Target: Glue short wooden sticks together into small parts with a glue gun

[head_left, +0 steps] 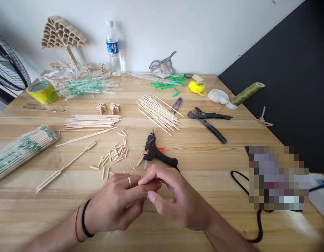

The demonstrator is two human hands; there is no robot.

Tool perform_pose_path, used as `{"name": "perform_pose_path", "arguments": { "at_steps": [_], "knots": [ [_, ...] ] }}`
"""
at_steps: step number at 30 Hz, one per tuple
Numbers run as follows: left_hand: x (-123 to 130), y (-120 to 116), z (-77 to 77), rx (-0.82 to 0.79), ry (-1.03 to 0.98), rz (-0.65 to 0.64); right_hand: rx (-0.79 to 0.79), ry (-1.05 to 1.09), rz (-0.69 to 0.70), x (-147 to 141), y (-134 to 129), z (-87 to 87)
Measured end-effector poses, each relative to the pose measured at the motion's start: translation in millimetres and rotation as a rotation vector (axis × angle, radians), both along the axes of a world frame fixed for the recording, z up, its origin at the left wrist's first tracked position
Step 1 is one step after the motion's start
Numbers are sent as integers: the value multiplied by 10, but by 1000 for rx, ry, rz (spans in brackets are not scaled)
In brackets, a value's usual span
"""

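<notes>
My left hand (119,201) is at the lower middle, with a ring on one finger and its fingers bent together. My right hand (177,199) meets it from the right, thumb and fingertips closed on a finger of the left hand. No object shows clearly between them. Just beyond the hands lies a black glue gun (151,148), nozzle pointing away. Left of it are scattered short stick pieces (116,153). A long stick with shorter sticks joined at its ends (69,163) lies farther left.
Long sticks lie in two piles (92,121) (159,113). Pliers-like cutters (210,122) and a tape measure (196,87) are at right. A bagged stick bundle (25,148) lies left. A bottle (113,52) and wooden model (62,33) stand behind. A black cable (259,224) curves at right.
</notes>
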State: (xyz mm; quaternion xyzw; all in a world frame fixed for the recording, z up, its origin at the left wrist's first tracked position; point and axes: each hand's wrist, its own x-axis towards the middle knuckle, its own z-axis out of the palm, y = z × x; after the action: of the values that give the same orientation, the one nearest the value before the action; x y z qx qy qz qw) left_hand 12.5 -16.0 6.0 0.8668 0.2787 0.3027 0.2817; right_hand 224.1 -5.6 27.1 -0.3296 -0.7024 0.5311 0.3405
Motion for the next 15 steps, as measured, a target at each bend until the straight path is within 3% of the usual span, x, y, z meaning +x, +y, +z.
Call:
{"name": "perform_pose_path", "arguments": {
  "at_steps": [15],
  "knots": [
    [1,-1,17,17,19,6,-15,-55,26,-1,22,16]
  ]
}}
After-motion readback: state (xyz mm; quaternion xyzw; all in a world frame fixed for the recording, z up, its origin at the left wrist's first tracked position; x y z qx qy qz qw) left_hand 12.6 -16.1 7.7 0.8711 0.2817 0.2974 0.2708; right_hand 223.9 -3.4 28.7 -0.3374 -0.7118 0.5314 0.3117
